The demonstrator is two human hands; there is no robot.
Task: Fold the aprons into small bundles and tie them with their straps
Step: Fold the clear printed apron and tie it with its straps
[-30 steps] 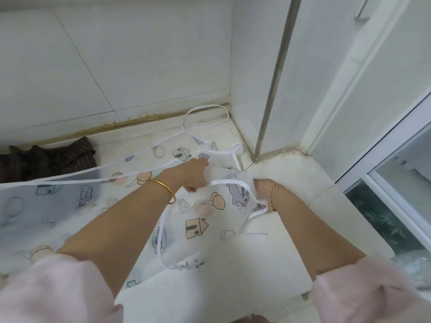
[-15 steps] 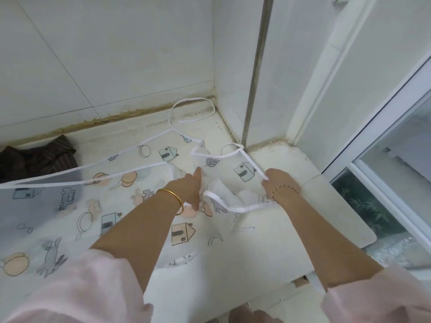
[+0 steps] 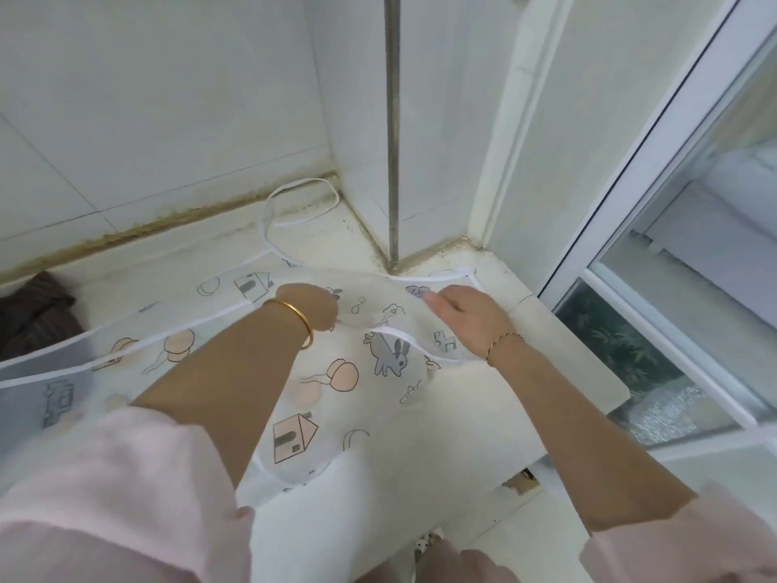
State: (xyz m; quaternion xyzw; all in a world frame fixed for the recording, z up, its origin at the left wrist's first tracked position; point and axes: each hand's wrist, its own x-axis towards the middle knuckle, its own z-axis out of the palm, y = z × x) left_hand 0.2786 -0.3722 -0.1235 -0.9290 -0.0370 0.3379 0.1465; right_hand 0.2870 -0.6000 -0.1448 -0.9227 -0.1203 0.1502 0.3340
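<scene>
Change: a second ago the right hand [image 3: 466, 317] held a bunched corner of the apron [image 3: 336, 378] close to the left hand [image 3: 311, 307]. We now see that corner drawn out to the right and laid down, its white edging close to the counter's [image 3: 559, 372] right end.
Meaning: we judge the spreading nearly done and the folding not begun. There is no bundle yet, and the straps lie loose.
Left grip: the fingers are curled down and, as far as we can tell, pinch the cloth near its middle.
Right grip: wide and holding nothing, with straight fingers pressing the cloth flat.
Apron's place: on the counter in the tiled corner, under both hands. Its left part runs out of view.
Long axis: we read it as left to right along the counter, roughly parallel to the back wall, with the spread end to the right.
Pointing: the neck loop [image 3: 302, 204] lies off the far edge and aims at the wall corner, near the pipe [image 3: 393, 119].
Beside it: a dark cloth [image 3: 33, 317] sits far left by the wall. We cannot tell whether it touches the apron.
</scene>
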